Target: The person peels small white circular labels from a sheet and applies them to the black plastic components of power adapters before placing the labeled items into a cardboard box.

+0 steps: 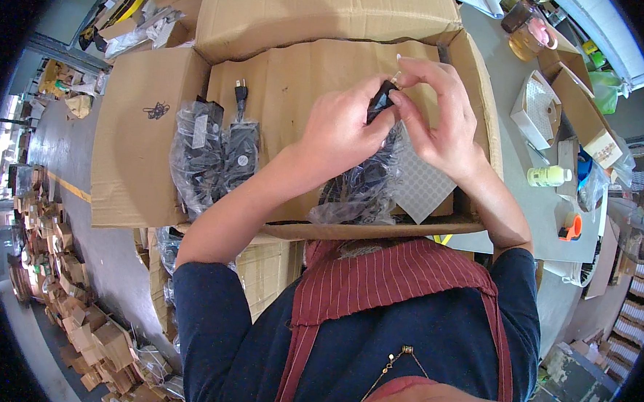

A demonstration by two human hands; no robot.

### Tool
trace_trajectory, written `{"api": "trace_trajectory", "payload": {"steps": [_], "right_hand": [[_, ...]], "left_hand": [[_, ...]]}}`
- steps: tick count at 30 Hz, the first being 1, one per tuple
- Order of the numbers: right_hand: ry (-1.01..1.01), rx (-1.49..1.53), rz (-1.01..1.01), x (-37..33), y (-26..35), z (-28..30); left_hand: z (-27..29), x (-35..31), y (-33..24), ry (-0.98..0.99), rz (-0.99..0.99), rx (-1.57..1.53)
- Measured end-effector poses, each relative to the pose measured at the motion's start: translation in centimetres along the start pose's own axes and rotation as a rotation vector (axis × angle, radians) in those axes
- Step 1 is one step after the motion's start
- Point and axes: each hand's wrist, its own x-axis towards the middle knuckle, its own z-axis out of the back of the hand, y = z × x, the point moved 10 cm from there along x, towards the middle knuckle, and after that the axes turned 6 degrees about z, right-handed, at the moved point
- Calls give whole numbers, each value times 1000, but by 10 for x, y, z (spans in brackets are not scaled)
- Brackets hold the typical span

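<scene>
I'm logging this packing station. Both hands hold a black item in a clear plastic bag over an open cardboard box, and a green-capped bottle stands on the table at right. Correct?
Not quite: the head view shows the bottle lying on its side, not standing. Both hands, left hand and right hand, do hold the bagged black item over the cardboard box.

Grey table [533, 205] under cardboard box [142, 155]

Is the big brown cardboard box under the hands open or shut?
Open: the big brown cardboard box has its flaps folded outward, and bagged black power adapters lie inside.

Brown open carton [150, 148]; clear bagged adapters [215, 155] inside.
</scene>
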Motion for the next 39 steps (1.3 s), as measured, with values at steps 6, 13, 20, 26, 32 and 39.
{"api": "trace_trajectory", "payload": {"steps": [6, 13, 20, 26, 32, 39], "right_hand": [[38, 60, -158, -3, -18, -3], [42, 540, -466, -25, -62, -18], [-14, 602, -529, -27, -65, -20], [75, 751, -595, -29, -65, -36], [12, 906, -702, -36, -76, -37], [-52, 913, -738, -41, -81, -32]], "left_hand": [[-2, 0, 1, 13, -32, 80], [-8, 0, 8, 79, 29, 1], [-8, 0, 7, 52, 13, -76], [-13, -4, 10, 102, 77, 3], [-19, -3, 17, 169, 166, -262], [-18, -4, 12, 147, 154, -237]]}}
